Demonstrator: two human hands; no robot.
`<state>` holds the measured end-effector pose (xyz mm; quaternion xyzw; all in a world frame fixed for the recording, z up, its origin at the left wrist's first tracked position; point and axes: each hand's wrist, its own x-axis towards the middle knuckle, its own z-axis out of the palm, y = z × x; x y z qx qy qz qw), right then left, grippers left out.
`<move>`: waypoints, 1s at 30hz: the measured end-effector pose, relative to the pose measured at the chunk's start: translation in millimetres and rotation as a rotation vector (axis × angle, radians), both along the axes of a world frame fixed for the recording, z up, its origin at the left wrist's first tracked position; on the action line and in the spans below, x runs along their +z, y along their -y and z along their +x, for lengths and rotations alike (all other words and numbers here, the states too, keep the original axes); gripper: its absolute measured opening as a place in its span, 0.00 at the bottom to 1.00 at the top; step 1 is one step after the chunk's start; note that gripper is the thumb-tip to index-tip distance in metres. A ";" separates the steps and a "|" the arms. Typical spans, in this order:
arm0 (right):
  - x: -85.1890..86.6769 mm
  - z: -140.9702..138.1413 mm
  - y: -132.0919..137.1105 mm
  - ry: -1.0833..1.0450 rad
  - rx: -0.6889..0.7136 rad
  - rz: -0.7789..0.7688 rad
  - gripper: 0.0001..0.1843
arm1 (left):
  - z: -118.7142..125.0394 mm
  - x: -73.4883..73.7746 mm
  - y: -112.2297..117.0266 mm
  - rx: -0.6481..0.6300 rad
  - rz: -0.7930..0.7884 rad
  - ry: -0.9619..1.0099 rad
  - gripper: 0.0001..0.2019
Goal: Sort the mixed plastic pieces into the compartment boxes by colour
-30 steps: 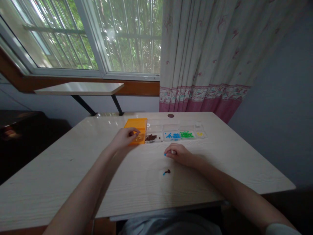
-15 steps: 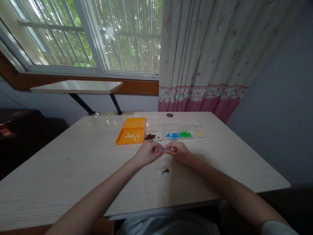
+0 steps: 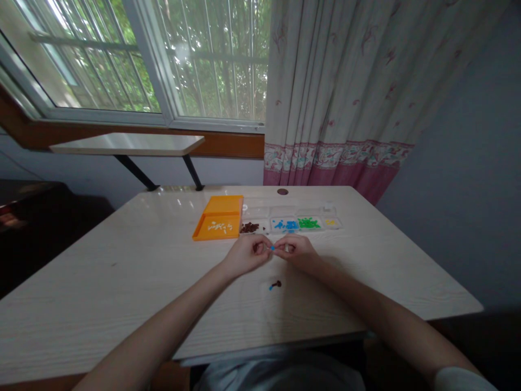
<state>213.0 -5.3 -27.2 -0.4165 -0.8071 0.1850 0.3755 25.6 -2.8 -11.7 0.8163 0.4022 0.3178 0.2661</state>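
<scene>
My left hand and my right hand meet above the desk, thumbs and fingertips pinched together. Between them shows a tiny blue piece, gripped from both sides; its exact shape is too small to make out. Below the hands, a small joined cluster of dark brown and blue pieces lies on the desk. Just beyond my fingers stand clear boxes with loose pieces: brown pieces, blue pieces, green pieces and a few yellow pieces.
An open orange case holds scattered white pieces, left of the clear boxes. The pale wooden desk has a round cable hole at its back edge. A raised shelf stands at the back left, by the window and curtain.
Both hands stay in nearly the same place, still pinching the blue piece, which has shifted very slightly. The cluster on the desk has not moved.
</scene>
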 end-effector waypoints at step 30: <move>29.3 31.7 -4.5 -0.068 -0.190 0.529 0.07 | 10.0 11.4 22.6 -0.609 -0.036 -0.263 0.06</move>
